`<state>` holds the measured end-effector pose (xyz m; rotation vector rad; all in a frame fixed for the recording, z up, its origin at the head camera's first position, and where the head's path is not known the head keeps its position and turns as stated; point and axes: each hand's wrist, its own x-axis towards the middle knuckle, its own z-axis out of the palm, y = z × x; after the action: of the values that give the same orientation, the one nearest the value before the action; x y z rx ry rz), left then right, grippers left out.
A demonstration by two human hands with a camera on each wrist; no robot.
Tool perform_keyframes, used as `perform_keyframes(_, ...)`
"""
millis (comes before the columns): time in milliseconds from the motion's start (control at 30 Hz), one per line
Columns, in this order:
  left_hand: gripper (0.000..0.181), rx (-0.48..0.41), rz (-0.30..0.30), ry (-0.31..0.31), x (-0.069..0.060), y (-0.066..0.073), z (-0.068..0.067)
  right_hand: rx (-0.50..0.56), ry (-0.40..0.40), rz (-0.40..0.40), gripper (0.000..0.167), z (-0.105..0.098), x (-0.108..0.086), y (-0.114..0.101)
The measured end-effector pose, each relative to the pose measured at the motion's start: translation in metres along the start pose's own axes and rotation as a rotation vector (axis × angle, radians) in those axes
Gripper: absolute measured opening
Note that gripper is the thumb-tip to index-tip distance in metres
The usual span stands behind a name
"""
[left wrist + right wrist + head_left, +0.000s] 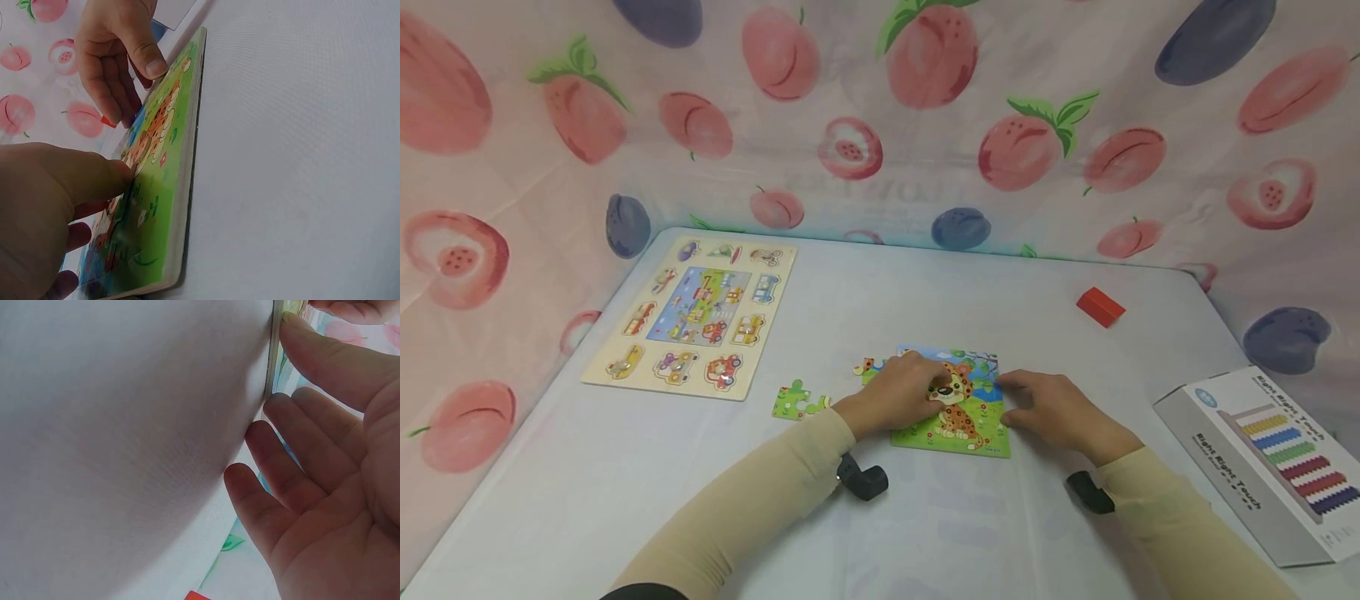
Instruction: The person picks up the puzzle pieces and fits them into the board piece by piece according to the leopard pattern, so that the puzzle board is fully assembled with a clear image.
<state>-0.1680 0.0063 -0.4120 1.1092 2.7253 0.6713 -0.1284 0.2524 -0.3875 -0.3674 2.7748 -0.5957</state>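
A leopard jigsaw puzzle lies flat on the white table. My left hand reaches over its left part, thumb and index finger pinching a puzzle piece at the leopard's face; the piece is mostly hidden and looks slightly raised. At the puzzle's right edge my right hand touches the board with thumb and fingertips, its fingers fairly straight, as the right wrist view shows. Left of the board lie loose green puzzle pieces and a spotted piece, partly behind my left hand.
A wooden vehicle peg puzzle lies at the back left. A red block sits at the back right. A white box with coloured strips pictured on it stands at the right edge. Fruit-printed cloth hangs behind the table.
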Motion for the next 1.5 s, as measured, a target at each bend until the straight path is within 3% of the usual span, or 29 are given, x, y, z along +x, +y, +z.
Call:
perform_keyframes(567,0.027,-0.032,-0.027,-0.001,-0.003,0.000,0.001,-0.005,-0.007,0.020,0.056,0.000,0.002,0.000)
perform_keyframes(1167,0.032,-0.060,-0.079,0.009,-0.024,-0.017,-0.030,0.006,-0.015,0.047,0.057,0.002,0.002,-0.001)
perform_keyframes(1500,0.040,-0.106,-0.155,0.009,-0.038,-0.034,-0.040,0.006,-0.012,0.035,0.056,0.001,0.001,-0.001)
